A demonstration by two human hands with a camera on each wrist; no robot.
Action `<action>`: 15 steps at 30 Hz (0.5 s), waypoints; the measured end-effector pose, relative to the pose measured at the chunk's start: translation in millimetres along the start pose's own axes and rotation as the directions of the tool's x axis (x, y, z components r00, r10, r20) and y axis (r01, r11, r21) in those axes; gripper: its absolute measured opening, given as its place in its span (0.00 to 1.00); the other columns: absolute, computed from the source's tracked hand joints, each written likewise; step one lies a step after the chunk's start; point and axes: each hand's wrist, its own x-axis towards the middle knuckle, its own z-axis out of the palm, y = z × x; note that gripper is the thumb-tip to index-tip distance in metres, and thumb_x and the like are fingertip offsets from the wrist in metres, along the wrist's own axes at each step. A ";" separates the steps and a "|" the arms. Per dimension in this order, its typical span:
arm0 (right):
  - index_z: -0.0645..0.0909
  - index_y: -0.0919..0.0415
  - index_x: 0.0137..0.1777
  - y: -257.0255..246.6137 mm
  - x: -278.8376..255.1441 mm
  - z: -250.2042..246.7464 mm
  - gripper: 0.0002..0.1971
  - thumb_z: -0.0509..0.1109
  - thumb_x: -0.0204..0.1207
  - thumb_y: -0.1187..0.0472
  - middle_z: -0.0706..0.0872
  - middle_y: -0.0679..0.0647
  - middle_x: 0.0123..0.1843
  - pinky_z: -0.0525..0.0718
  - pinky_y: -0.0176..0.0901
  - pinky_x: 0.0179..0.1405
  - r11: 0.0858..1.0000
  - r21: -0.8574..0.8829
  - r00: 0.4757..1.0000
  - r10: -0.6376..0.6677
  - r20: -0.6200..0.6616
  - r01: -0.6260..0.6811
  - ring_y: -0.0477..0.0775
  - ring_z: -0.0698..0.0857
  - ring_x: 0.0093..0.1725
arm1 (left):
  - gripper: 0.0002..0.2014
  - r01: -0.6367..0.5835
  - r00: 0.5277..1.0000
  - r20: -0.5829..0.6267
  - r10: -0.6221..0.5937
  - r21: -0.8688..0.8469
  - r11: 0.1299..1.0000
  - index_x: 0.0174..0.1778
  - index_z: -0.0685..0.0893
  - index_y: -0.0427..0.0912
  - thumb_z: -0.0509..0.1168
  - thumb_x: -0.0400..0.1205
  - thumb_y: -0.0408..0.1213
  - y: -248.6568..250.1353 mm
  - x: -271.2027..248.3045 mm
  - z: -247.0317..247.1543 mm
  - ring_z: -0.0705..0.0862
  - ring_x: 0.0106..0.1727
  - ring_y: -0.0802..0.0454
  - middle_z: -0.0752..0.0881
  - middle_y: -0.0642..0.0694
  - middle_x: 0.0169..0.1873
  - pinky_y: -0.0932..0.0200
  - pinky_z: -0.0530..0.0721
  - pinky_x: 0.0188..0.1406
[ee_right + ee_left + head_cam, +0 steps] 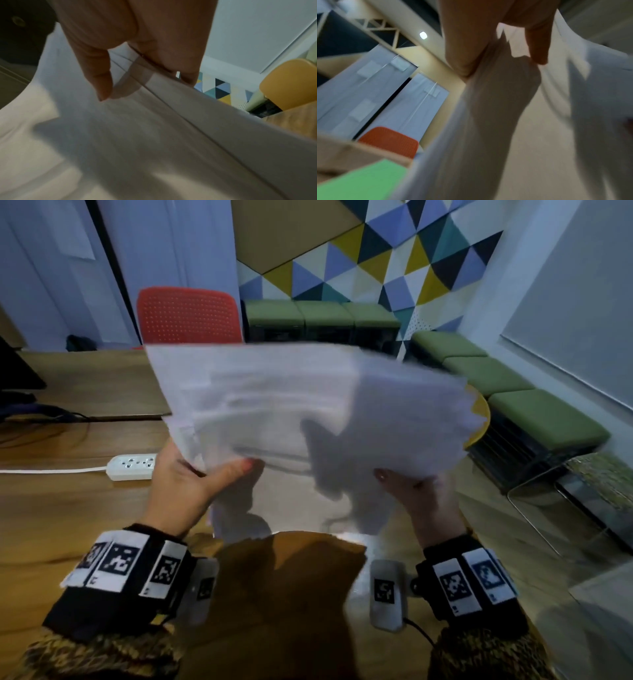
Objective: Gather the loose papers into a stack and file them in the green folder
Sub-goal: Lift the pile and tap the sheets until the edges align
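Your left hand (186, 477) and right hand (416, 491) each pinch a lower corner of the loose sheaf of white paper sheets (308, 419), thumbs on top, fingers hidden beneath. You hold the sheaf raised above the wooden desk (68, 508), motion-blurred, edges uneven. It blocks most of the desk behind it. The flat green folder (359, 180) shows only in the left wrist view (blurred, cut off at the frame edge), lying on the desk beside the sheaf. A white power strip (132, 465) sits left of your hand; a red perforated chair (188, 316) stands beyond.
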 end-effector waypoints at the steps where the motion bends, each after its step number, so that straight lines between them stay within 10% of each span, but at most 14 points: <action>1: 0.77 0.69 0.60 -3.3 0.0 -0.8 0.22 0.72 0.65 0.77 0.91 0.44 0.43 0.84 0.29 0.39 0.998 0.057 1.000 -0.016 -0.011 0.016 0.39 0.87 0.45 | 0.41 -0.005 0.999 0.033 0.004 0.013 1.000 0.61 0.78 0.46 0.81 0.51 0.53 2.5 1.1 -1.5 0.86 0.56 0.61 0.88 0.53 0.52 0.69 0.84 0.51; 5: 0.64 0.73 0.71 -8.0 0.7 8.8 0.37 0.73 0.60 0.75 0.82 0.65 0.59 0.87 0.42 0.47 0.990 0.144 1.000 -0.012 -0.001 0.012 0.53 0.85 0.57 | 0.32 -0.034 0.996 0.087 0.031 0.032 0.999 0.57 0.80 0.58 0.76 0.54 0.43 5.5 -1.0 9.1 0.84 0.54 0.67 0.87 0.56 0.52 0.73 0.82 0.52; 15: 0.78 0.76 0.54 2.5 -6.5 27.9 0.16 0.68 0.68 0.68 0.90 0.39 0.40 0.82 0.27 0.38 0.994 -0.076 0.990 -0.082 -0.111 0.074 0.36 0.87 0.43 | 0.14 0.022 0.988 -0.156 -0.002 0.122 0.992 0.46 0.82 0.51 0.73 0.69 0.29 -3.4 1.7 11.7 0.85 0.37 0.76 0.87 0.62 0.36 0.77 0.84 0.42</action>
